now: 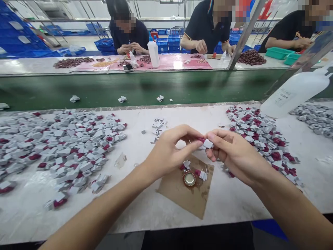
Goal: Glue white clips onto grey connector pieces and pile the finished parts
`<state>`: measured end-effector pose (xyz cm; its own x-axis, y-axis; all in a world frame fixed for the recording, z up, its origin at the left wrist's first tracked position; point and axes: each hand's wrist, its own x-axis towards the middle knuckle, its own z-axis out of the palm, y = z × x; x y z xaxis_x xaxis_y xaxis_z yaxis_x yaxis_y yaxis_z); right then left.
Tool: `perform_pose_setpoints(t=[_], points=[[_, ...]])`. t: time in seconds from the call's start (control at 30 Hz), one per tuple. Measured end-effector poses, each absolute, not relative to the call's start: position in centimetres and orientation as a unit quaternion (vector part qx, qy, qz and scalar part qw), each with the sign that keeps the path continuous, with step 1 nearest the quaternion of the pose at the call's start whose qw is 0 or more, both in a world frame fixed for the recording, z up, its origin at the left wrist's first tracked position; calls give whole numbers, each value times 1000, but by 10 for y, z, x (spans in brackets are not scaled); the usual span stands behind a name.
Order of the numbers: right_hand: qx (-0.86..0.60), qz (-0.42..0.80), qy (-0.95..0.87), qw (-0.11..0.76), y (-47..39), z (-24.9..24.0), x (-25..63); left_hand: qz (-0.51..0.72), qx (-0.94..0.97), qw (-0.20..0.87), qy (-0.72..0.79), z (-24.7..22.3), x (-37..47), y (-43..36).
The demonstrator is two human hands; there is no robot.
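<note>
Clock centred on the held piece. Left hand [174, 149]: thumb and forefinger bent in a loop, tips closed on the maroon side of a small maroon-and-white piece [207, 143]. Right hand [231, 152]: thumb and fingertips pinched at its pale side, other fingers curled. Piece is up off the surface [130, 211], between both sets of fingertips.

At 7 o'clock, brown board [187, 201] lying askew, with a round dish [189, 179] on it. On the board, another maroon-and-white piece [201, 174] just beside the dish at its 2 o'clock; wet-looking patches there too.

9 o'clock: big spread of grey and maroon pieces [78, 146]. 10 o'clock: small grey cluster [159, 125]. 3 o'clock: second mixed heap [260, 132], white bottle [293, 93] tilted at its far edge, 2 o'clock. Grey heap [316, 118] past the bottle.

12 o'clock: green strip [104, 85] running across, grey clumps [122, 99] on it around 10 to 11. Beyond it, co-workers at 11 [130, 34], 12 [205, 27] and 1 [288, 34].
</note>
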<state>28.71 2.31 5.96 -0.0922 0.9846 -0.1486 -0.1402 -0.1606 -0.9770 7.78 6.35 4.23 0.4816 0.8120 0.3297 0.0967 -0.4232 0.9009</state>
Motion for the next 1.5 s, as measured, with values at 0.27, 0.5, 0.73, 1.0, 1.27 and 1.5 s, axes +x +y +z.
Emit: perform_pose_setpoints(t=[0.27,0.5,0.73,1.0,1.27,1.5], points=[[-518,388,-624,437,-31,33,287,337,577,645,371,28,70,13],[-575,308,-606,456,-60,14,289,338,719,261,548,12,41,28],[-563,302,-632,439,-70,11,281,267,732,122,614,-14,21,69],[-540,303,-661,423,-68,17,270,290,725,240,577,8,10,34],[-528,278,-699,394,-65,20,268,222,763,211,570,-5,-4,8],[-539,265,-709,369,-63,24,269,221,757,248,563,11,6,9]])
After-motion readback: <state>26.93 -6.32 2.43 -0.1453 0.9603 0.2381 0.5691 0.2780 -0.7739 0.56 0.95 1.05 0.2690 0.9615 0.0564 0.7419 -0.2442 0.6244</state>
